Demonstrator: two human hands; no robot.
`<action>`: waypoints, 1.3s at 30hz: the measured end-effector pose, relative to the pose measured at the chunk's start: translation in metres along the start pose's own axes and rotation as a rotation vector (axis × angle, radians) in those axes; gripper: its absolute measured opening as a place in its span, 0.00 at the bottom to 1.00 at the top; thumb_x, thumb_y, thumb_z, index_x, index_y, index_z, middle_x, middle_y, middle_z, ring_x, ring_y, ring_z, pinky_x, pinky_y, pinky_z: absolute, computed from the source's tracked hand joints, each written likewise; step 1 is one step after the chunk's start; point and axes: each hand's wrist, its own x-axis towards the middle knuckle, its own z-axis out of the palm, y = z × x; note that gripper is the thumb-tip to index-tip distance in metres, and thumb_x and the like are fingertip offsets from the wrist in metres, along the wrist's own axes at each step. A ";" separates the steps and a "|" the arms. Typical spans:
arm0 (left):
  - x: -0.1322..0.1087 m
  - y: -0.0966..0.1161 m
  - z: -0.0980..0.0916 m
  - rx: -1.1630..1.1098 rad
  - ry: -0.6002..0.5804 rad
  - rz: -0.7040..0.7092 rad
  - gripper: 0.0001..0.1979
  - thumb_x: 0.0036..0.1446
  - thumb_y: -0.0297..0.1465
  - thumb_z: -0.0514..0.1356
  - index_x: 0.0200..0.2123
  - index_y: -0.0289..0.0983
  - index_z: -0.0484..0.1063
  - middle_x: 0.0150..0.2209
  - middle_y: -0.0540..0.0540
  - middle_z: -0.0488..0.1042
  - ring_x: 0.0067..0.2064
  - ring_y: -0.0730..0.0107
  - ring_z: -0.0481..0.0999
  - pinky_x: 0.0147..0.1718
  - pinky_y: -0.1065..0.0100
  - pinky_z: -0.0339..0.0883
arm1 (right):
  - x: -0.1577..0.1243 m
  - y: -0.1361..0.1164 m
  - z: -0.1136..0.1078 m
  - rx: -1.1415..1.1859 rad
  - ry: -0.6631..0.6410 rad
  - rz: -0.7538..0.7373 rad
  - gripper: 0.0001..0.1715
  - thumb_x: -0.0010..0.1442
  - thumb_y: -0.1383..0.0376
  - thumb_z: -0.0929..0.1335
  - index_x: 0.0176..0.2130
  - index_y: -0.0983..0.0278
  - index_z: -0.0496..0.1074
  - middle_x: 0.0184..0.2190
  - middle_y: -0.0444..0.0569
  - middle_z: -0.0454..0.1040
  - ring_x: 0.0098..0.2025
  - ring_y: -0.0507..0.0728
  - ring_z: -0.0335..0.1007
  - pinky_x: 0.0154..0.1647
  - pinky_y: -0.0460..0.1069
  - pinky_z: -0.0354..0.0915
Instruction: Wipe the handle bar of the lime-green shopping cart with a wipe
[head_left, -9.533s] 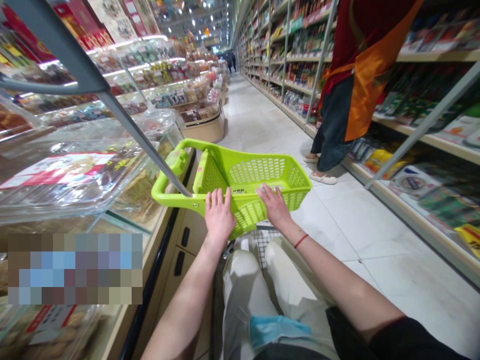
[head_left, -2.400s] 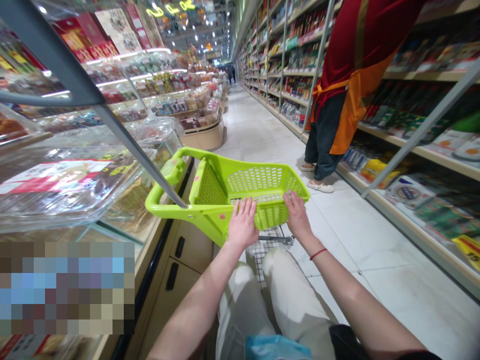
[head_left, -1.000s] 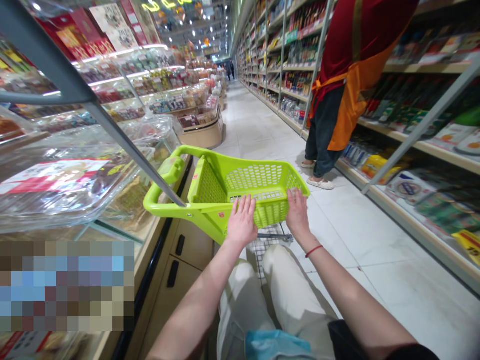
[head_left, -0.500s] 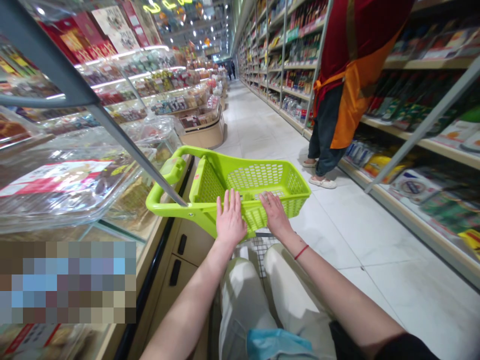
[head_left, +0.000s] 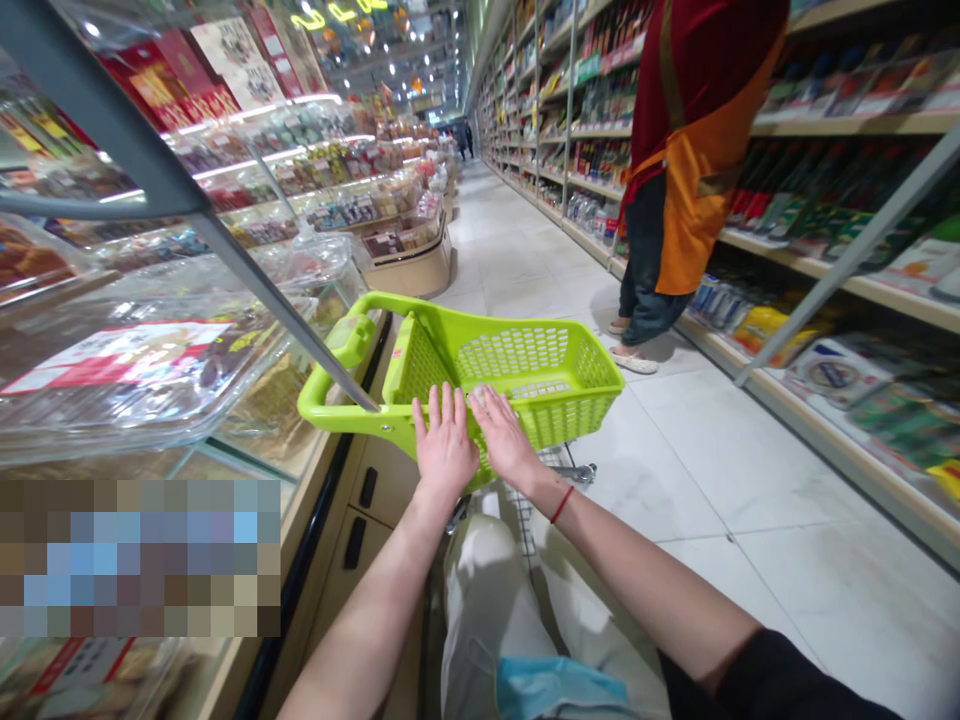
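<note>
L hand [head_left: 445, 445] and R hand [head_left: 504, 437] both open, palms flat on near rim of lime-green plastic shopping cart basket [head_left: 577, 415], no closed grip, just resting/pressing. Basket is right in front of me, its L end close to glass deli counter [head_left: 135, 400]. Risk: w/ open hands, a bump could swing it into the glass, or twd person in orange apron [head_left: 694, 190] by R shelves [head_left: 847, 122].

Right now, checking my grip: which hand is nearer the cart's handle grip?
Left hand: on the cart's near wall, nearer the handle grip. Right hand: further, beside the left.
</note>
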 end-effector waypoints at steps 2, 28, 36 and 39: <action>-0.001 -0.001 -0.001 0.007 -0.001 0.003 0.42 0.49 0.29 0.57 0.68 0.28 0.53 0.71 0.34 0.50 0.73 0.47 0.45 0.70 0.42 0.31 | 0.002 -0.004 -0.002 -0.012 -0.020 -0.029 0.45 0.57 0.81 0.57 0.70 0.65 0.50 0.72 0.60 0.48 0.74 0.60 0.37 0.72 0.65 0.46; -0.003 -0.002 0.002 0.013 0.064 -0.008 0.40 0.50 0.27 0.58 0.67 0.27 0.56 0.70 0.31 0.53 0.72 0.48 0.49 0.70 0.47 0.35 | -0.004 0.007 -0.023 -0.170 -0.055 -0.018 0.39 0.58 0.80 0.57 0.67 0.69 0.59 0.68 0.65 0.57 0.72 0.62 0.47 0.71 0.66 0.47; -0.009 -0.017 0.000 -0.025 0.120 -0.008 0.40 0.52 0.31 0.58 0.68 0.27 0.54 0.71 0.33 0.50 0.73 0.49 0.46 0.70 0.48 0.35 | -0.025 0.042 -0.032 -0.284 0.023 0.160 0.40 0.55 0.84 0.56 0.64 0.71 0.64 0.65 0.68 0.61 0.71 0.64 0.50 0.69 0.67 0.51; -0.016 -0.032 -0.006 -0.009 0.175 -0.086 0.41 0.54 0.32 0.56 0.69 0.25 0.49 0.71 0.32 0.49 0.73 0.49 0.46 0.70 0.44 0.31 | -0.021 0.034 -0.022 -0.217 0.038 0.189 0.40 0.55 0.83 0.56 0.65 0.73 0.61 0.67 0.69 0.57 0.72 0.64 0.46 0.69 0.67 0.50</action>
